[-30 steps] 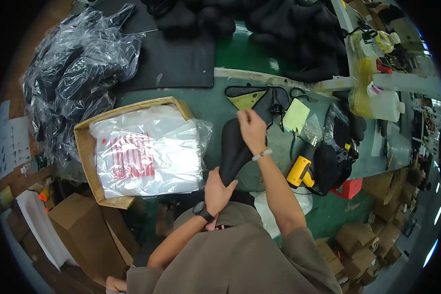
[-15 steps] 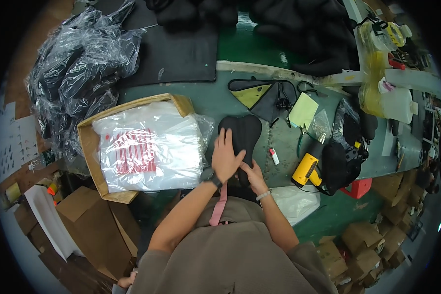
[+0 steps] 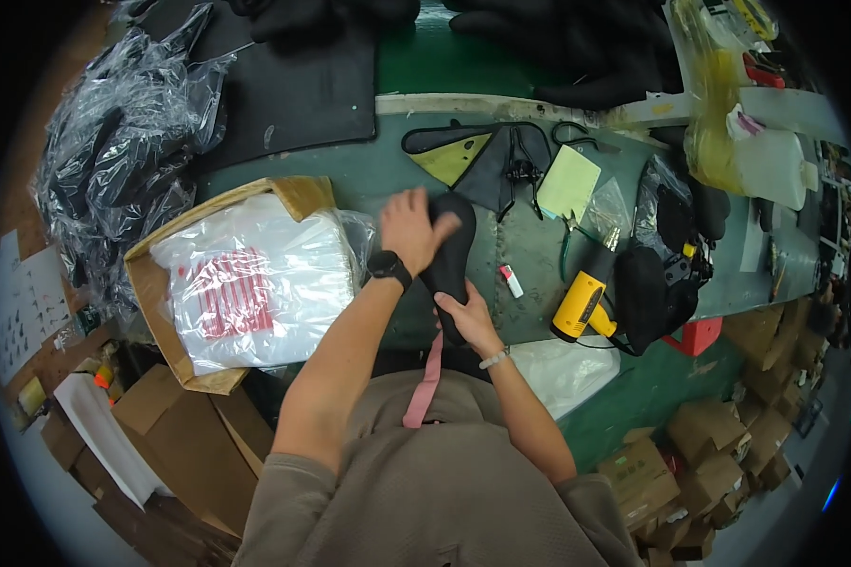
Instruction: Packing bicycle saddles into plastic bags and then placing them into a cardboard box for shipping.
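A black bicycle saddle (image 3: 452, 248) is tilted on its side over the green bench in front of me, its narrow nose toward my body. My right hand (image 3: 469, 319) is closed around the nose end. At the wide end, my left hand (image 3: 412, 231) lies along the left flank, its thumb stretched over the saddle and its fingers extended, slightly blurred. The saddle's underside is hidden. A pink strap (image 3: 425, 383) hangs between my body and the saddle.
Left stands a cardboard box (image 3: 151, 293) of clear plastic bags (image 3: 246, 274). To the right lie a yellow heat gun (image 3: 581, 300), a red-and-white lighter-like stick (image 3: 511, 281), pliers (image 3: 567, 244), scissors (image 3: 581, 139) and yellow-green paper (image 3: 569, 181). Plastic-wrapped black items (image 3: 128, 151) pile up far left.
The saddle has turned from lying top-up to tilted on its side. My left hand has slid from its top to its left flank. The whole view has shifted slightly.
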{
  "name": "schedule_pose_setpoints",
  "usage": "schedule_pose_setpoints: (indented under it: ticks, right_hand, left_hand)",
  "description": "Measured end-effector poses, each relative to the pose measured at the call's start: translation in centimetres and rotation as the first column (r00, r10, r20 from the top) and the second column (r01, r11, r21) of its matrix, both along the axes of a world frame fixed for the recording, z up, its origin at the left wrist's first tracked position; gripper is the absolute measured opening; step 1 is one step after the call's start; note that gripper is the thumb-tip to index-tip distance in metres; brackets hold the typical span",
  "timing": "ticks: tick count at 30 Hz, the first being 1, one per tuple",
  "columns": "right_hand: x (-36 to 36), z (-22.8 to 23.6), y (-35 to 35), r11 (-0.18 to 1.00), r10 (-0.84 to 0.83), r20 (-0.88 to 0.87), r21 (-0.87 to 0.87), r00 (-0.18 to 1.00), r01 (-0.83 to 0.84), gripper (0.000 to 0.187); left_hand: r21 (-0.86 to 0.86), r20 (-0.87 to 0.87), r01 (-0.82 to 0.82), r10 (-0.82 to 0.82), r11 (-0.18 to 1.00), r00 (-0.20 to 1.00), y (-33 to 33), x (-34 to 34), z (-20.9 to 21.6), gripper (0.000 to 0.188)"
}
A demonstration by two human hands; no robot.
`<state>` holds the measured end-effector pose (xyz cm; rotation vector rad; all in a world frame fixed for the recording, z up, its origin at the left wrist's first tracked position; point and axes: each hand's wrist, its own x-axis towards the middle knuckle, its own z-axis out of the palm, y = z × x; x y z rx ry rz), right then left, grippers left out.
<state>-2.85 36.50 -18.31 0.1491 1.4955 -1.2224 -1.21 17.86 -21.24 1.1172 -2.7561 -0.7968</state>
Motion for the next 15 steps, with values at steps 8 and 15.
schedule_pose_setpoints:
  ticks: [8, 15]
  right_hand:
    - [-0.4, 1.4, -0.2, 0.994, 0.109, -0.233, 0.048, 0.966, -0.100, 0.059]
    - [-0.2, 0.3, 0.9, 0.997, 0.083, -0.030, 0.008, 0.996, -0.082, 0.061]
  left_hand:
    - [-0.005, 0.102, -0.001, 0.002, 1.000, 0.995, 1.3, -0.8, 0.1, 0.080]
    - [0.143, -0.187, -0.179, 0.204, 0.973, 0.961, -0.4, 2.8, 4.2, 0.023]
